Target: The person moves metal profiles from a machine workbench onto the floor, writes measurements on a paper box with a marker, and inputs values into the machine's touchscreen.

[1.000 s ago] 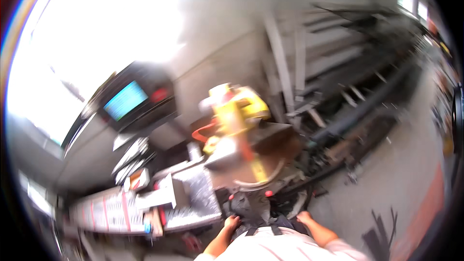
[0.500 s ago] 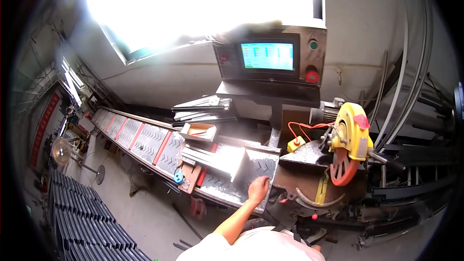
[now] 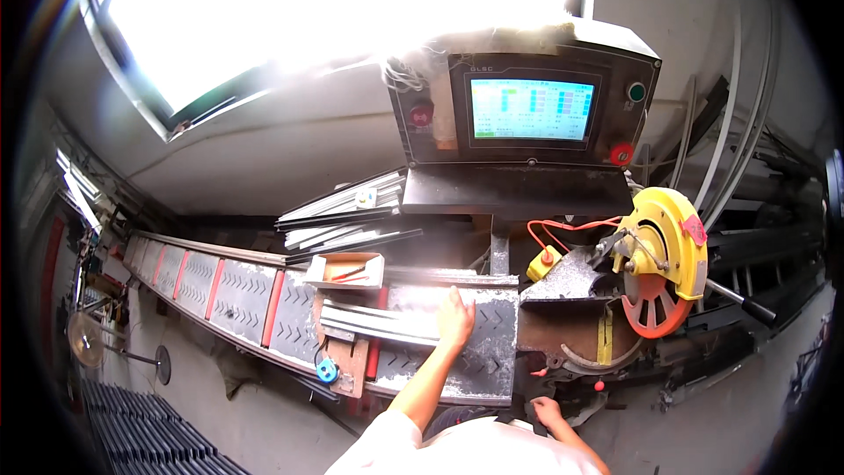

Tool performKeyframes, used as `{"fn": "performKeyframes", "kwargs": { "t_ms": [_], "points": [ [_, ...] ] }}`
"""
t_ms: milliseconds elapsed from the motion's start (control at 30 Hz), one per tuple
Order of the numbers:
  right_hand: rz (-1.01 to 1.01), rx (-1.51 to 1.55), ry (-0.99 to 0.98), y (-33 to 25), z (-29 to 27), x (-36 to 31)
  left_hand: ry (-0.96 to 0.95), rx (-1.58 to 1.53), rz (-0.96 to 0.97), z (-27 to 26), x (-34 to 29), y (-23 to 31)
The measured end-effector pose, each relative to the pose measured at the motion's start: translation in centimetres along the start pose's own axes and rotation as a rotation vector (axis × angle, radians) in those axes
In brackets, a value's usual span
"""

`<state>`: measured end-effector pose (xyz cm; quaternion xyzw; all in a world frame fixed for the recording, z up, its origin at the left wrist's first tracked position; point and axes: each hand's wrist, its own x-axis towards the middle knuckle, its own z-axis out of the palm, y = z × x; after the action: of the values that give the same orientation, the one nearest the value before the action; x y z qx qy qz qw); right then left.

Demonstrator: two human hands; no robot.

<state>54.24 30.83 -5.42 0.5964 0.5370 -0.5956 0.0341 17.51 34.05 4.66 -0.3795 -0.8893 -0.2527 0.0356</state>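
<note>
Several pale metal profiles (image 3: 382, 324) lie side by side on the dark conveyor-like bench. At their right ends stands my left hand (image 3: 455, 318), fingers stretched upward and its palm side against the ends; the exact contact is hidden. Low in the picture, close to my body, my right hand (image 3: 547, 410) has its fingers curled in. Whatever it may hold is too small to make out. Right of the bench stands a cut-off saw with a yellow guard (image 3: 665, 233) and an orange-red disc cover (image 3: 655, 310).
Behind the profiles sits an open cardboard box (image 3: 347, 271) with small items. A blue tape measure (image 3: 327, 370) rests on a brown board (image 3: 353, 368). More profiles (image 3: 343, 211) are stacked further back. A control panel with a lit screen (image 3: 532, 110) stands behind the bench.
My left hand has moved up to the profile ends and its fingers have straightened. My right hand has come further into view. The whole view has shifted, bringing the control panel closer.
</note>
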Motion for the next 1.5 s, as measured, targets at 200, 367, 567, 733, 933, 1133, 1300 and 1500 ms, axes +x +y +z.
{"fn": "performKeyframes", "kwargs": {
  "t_ms": [200,367,567,733,933,1133,1300,1500],
  "points": [
    [-0.024,-0.084,-0.077,2.4,-0.4,-0.4,0.074,-0.056,0.042,0.0,-0.7,-0.5],
    [-0.057,-0.249,-0.075,1.8,-3.6,1.8,0.087,-0.328,-0.052,0.2,-0.2,-1.7],
    [-0.352,-0.504,-0.143,1.8,-9.0,2.6,0.097,0.018,-0.077,0.8,1.0,0.4],
    [-0.199,-0.581,-0.229,1.0,-9.5,1.8,0.163,-0.199,-0.238,0.0,-1.3,-1.0],
    [-0.1,-0.348,-0.36,-2.5,-6.5,1.1,0.071,-0.398,-0.364,-5.8,-8.0,-3.1],
    [-0.402,-0.392,-0.407,-12.1,0.2,-1.8,0.397,-0.181,-0.306,-12.5,0.2,-11.6],
    [-0.549,-0.445,-0.399,-16.5,4.9,-3.4,0.411,0.053,-0.264,-15.4,8.8,-19.4],
    [-0.621,-0.568,-0.311,-19.6,6.5,-6.6,-0.167,0.38,-0.153,-13.8,15.5,-26.3]
  ]
}}
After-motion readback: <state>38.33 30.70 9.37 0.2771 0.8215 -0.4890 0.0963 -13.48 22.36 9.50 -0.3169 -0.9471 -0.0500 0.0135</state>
